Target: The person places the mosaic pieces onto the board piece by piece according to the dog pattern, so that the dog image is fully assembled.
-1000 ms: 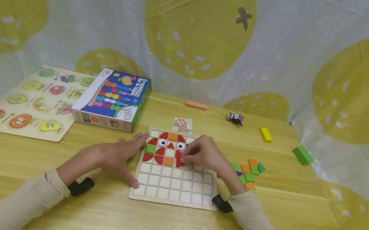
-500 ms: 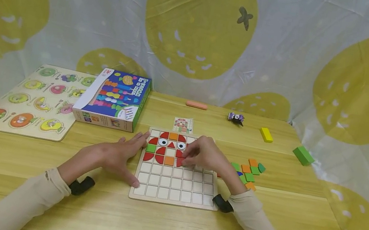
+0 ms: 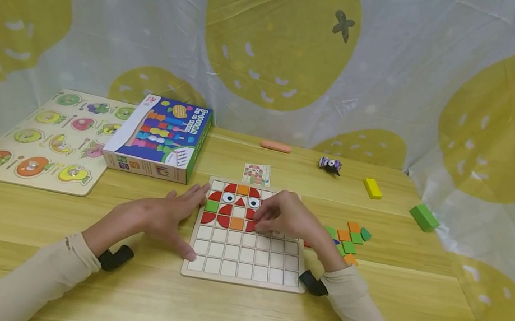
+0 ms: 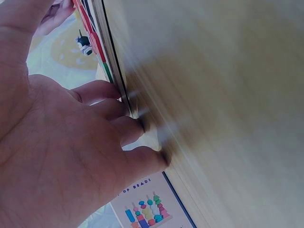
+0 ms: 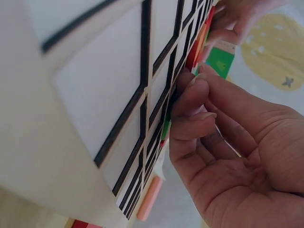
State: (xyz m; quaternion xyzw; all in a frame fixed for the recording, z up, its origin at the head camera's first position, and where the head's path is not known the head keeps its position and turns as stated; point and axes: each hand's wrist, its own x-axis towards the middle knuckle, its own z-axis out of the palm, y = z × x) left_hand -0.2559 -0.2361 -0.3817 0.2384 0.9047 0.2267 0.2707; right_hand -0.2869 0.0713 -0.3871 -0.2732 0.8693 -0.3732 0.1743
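A wooden grid board lies flat on the table, its upper rows partly filled with red, orange and green tiles and two round eye tiles. My right hand is over the board's right side, thumb and index finger pinching a red quarter-round tile at its cell. In the right wrist view the other fingers are curled close to the board. My left hand is spread along the left edge, fingertips at the upper part and thumb by the lower corner. The right hand hides several cells.
A small pattern card lies behind the board. Loose coloured tiles are at right, partly behind my right wrist. Farther out are a green block, a yellow block and an orange bar. A bead-game box overlaps a fruit puzzle.
The red tile under my right fingertips shifts slightly and now lies more evenly in its cell. Both hands stay in nearly the same place.
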